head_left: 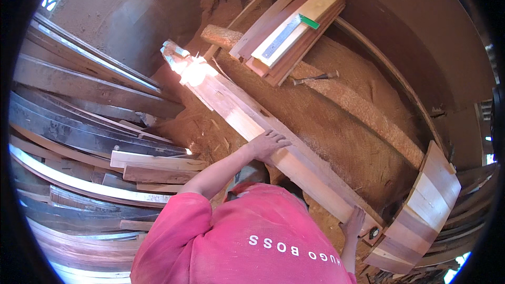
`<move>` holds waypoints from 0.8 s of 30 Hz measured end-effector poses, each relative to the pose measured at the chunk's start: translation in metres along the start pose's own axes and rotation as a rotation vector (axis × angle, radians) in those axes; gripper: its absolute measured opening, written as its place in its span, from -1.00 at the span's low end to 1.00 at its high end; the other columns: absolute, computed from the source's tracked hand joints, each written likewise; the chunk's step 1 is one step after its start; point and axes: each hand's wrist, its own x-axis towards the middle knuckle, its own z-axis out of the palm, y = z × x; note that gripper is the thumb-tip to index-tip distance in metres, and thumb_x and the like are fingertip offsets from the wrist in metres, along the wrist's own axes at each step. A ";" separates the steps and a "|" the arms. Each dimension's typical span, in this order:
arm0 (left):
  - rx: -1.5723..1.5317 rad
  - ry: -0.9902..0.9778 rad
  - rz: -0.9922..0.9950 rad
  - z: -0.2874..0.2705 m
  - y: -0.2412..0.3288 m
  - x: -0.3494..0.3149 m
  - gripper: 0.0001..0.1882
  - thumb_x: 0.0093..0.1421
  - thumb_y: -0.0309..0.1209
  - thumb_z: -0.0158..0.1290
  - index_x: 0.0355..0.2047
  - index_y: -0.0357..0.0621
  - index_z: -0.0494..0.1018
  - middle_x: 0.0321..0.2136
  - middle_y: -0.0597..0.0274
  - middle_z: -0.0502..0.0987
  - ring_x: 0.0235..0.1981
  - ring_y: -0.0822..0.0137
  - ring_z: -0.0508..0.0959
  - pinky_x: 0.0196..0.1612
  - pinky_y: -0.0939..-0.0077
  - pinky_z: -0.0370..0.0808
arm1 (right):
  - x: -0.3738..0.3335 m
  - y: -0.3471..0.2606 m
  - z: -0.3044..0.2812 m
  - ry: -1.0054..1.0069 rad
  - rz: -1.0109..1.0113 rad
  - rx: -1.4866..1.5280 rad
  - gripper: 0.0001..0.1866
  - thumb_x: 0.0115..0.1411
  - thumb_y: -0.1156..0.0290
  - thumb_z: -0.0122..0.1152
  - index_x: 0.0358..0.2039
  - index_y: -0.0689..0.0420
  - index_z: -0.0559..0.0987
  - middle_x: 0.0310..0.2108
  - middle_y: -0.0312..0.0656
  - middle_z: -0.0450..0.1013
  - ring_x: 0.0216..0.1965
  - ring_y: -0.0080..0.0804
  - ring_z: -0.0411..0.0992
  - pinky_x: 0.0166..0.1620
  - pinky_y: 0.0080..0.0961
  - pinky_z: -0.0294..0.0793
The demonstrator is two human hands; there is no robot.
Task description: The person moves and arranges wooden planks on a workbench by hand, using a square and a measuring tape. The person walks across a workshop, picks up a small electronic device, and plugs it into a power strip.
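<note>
A long pale wooden plank (309, 180) runs diagonally from the bright far left down to the near right, beside a wider wooden beam (294, 144). My left hand (268, 146) lies across the plank's middle, palm down with its fingers stretched out. Near the right end, my right hand (353, 222) grips the plank with thumb and fingers apart across its width. A round black fitting (374, 233) sits at the beam's end, just beyond that hand. Strong sunlight washes out the far left end, where a blocky object (174, 54) is hard to make out.
Beyond the beam, stacked boards (315, 34) carry a try square (284, 36) with a green handle. A thin hand tool (317, 78) lies near them. A striped wooden panel (418, 215) leans at right. Many planks (89, 126) are piled at left. Sawdust (363, 81) covers the ground.
</note>
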 end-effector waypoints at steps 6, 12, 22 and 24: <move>-0.285 0.713 -0.294 -0.048 -0.113 -0.013 -0.55 0.09 -0.15 0.27 -0.07 -0.10 0.53 -0.15 0.01 0.56 -0.04 0.07 0.55 0.09 0.13 0.44 | -0.023 -0.048 0.026 0.374 0.467 -0.023 0.10 -0.19 0.24 0.59 0.31 0.26 0.16 0.28 0.18 0.18 0.35 0.15 0.08 0.37 -0.03 0.08; -0.523 0.949 -0.864 -0.045 -0.360 0.001 -0.55 0.06 -0.32 0.28 -0.06 -0.18 0.47 -0.13 0.04 0.52 -0.05 0.04 0.52 0.05 0.16 0.45 | -0.092 -0.139 0.082 0.441 0.997 0.016 -0.17 -0.03 0.31 0.44 0.23 0.26 0.28 0.21 0.27 0.22 0.29 0.22 0.12 0.30 0.03 0.17; -0.283 0.459 -0.760 -0.048 -0.491 0.044 0.10 -0.22 -0.16 0.48 0.29 -0.10 0.11 0.10 -0.10 0.35 0.12 -0.12 0.40 0.15 0.11 0.45 | -0.124 -0.303 0.044 0.063 0.716 0.070 -0.22 -0.07 0.33 0.41 0.19 0.15 0.34 0.16 0.27 0.27 0.17 0.27 0.27 0.20 0.01 0.30; -0.300 0.448 -0.758 -0.046 -0.501 0.043 0.06 -0.20 -0.24 0.47 0.29 -0.15 0.15 0.08 -0.11 0.41 0.10 -0.10 0.45 0.12 0.12 0.48 | -0.115 -0.326 0.035 0.084 0.704 0.094 -0.25 -0.07 0.34 0.40 0.17 0.15 0.35 0.15 0.27 0.27 0.15 0.27 0.29 0.19 0.01 0.31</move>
